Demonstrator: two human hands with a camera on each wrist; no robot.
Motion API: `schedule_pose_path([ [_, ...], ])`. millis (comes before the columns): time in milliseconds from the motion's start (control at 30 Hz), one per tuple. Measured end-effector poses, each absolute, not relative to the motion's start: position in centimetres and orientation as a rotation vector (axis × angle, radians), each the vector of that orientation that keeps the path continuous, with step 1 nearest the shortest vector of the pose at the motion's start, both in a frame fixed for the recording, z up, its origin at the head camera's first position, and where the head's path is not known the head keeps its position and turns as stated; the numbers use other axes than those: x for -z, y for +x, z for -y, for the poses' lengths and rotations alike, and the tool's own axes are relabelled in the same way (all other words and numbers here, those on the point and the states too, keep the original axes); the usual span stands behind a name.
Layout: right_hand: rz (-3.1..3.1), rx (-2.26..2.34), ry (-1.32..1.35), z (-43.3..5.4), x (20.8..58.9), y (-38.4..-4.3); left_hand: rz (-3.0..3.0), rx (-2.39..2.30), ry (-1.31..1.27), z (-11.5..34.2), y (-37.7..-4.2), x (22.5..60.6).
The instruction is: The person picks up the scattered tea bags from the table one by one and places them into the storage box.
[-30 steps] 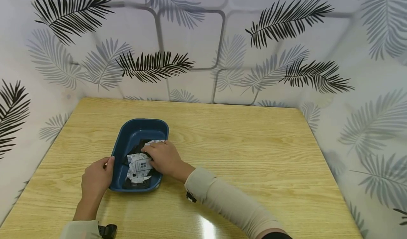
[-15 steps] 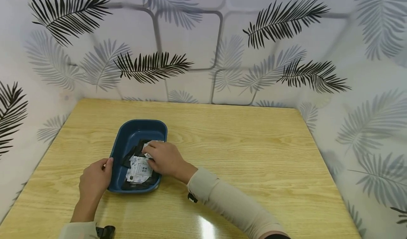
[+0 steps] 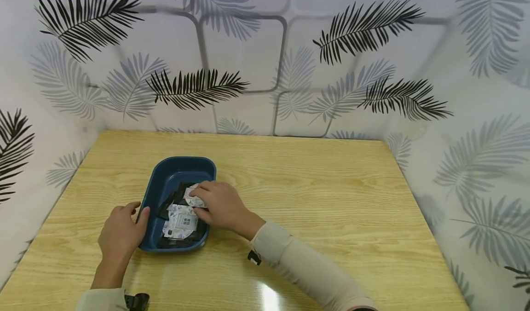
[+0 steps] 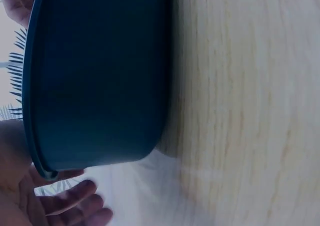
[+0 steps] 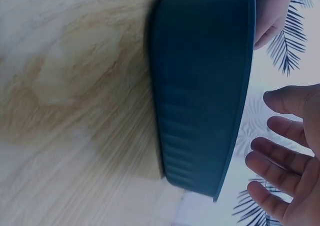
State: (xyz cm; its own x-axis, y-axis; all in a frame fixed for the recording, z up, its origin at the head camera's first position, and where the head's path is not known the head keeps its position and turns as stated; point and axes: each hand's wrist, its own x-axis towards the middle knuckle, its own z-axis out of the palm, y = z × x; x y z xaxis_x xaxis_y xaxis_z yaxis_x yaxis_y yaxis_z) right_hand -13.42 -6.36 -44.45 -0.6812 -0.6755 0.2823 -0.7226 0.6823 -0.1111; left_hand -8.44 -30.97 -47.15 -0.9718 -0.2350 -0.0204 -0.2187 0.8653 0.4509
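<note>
A dark blue plastic bin (image 3: pixel 182 167) stands on the left part of the table. Inside it lie white printed packets (image 3: pixel 182 221) mixed with black ones (image 3: pixel 178 242). My right hand (image 3: pixel 221 206) hovers over the bin's right side. In the right wrist view its fingers (image 5: pixel 272 172) are spread apart above the rim, with nothing between them. At the bin's left edge is my left hand (image 3: pixel 121 233), its thumb by the rim. The left wrist view shows that hand's fingers (image 4: pixel 75 198) loosely extended beside the bin's outer wall.
The bin rests on a light wood-grain table (image 3: pixel 323 200). A white wall (image 3: pixel 256 44) with a leaf pattern rises behind the table and along its sides.
My left thumb and fingers have parted from their earlier grip on the rim. The right hand has drawn back slightly right, its fingers opening, and the white packet under it shows more.
</note>
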Motion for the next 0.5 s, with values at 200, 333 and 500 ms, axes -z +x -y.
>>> schedule_pose_path([
  [200,2.671,-0.322,1.021,4.6,44.3,-13.8,2.824,0.649,0.223,29.6,-8.7,46.3],
  [333,2.692,-0.342,0.940,3.3,44.2,-14.2,2.770,0.629,0.124,28.1,-9.0,45.6],
  [500,2.687,-0.416,0.888,1.9,44.3,-14.4,2.728,0.654,0.001,26.2,-9.4,45.4],
])
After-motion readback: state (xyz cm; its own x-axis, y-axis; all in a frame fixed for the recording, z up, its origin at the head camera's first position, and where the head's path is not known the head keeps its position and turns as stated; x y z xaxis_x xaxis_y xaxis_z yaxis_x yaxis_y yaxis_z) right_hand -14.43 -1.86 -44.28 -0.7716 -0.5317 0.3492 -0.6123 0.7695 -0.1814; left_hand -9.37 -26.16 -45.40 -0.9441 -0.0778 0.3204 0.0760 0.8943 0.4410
